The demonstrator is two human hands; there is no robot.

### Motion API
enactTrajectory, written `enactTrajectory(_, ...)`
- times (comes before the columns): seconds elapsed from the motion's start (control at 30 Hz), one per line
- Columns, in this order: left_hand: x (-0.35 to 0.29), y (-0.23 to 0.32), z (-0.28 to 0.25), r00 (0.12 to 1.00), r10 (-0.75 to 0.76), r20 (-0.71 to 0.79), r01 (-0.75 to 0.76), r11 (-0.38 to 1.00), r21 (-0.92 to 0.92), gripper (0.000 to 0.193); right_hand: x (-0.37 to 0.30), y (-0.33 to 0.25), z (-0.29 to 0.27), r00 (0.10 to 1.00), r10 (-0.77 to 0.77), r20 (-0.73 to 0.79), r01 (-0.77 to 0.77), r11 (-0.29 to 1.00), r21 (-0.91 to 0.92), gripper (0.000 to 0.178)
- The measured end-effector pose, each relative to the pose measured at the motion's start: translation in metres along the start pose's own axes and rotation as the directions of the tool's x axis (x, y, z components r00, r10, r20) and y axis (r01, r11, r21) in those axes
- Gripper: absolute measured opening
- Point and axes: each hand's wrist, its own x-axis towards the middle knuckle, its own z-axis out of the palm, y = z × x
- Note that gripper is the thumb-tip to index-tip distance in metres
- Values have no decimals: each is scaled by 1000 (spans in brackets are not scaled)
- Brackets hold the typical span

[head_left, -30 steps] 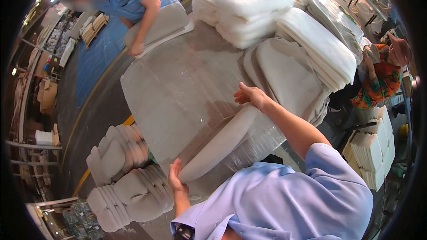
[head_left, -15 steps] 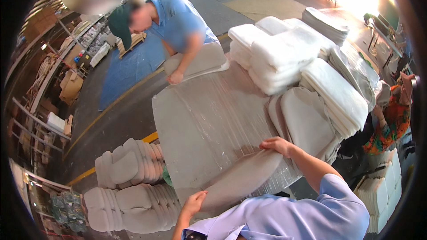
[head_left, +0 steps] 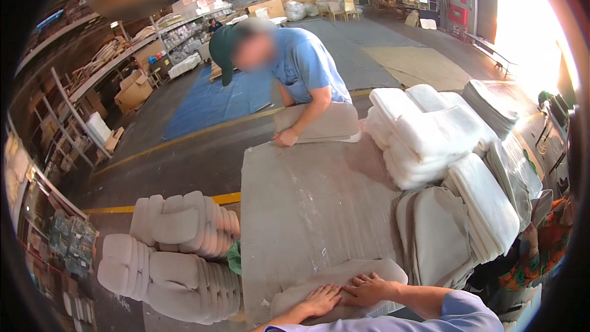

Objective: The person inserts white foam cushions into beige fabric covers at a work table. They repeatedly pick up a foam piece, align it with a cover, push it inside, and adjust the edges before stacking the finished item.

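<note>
A long greyish-beige cushion (head_left: 362, 268) with rounded ends lies along the near edge of the plastic-covered table (head_left: 307, 203). My left hand (head_left: 321, 300) rests flat on its middle, fingers stretched out. Close beside it, my right hand (head_left: 369, 289) is also pressed flat on the cushion, fingers apart. Neither hand grasps anything. To the right of my right hand stand several grey fabric covers (head_left: 439, 227), leaning together. Across the table a co-worker in a blue shirt (head_left: 307, 64) bends over a similar grey cushion (head_left: 326, 122), a hand at its near edge.
White padding (head_left: 424, 129) is heaped at the table's right, with more folded white pads (head_left: 485, 200) nearer me. Stacked beige cushions (head_left: 190, 276) stand on the left. Another person in a bright patterned top (head_left: 544, 252) is at the far right. Shelving (head_left: 92, 86) lines the left.
The cushion has gone from being held up at both ends to lying flat on the table. My hands have come together and flattened on it. My view has tilted up and shifted left.
</note>
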Motion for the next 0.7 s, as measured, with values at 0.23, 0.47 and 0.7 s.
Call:
enactTrajectory(0.23,20,-10,1,999,-22,-29,21,999,-28,72,39,15,7,999,-19,30,17,999,48,82)
enactTrajectory(0.47,38,-22,-15,1000,5,12,-4,997,-73,73,74,33,-2,969,-226,103,234,970,-70,74)
enactTrajectory(0.7,5,-68,-16,999,43,17,-41,997,-72,74,40,39,-27,1000,22,0,-22,994,111,64)
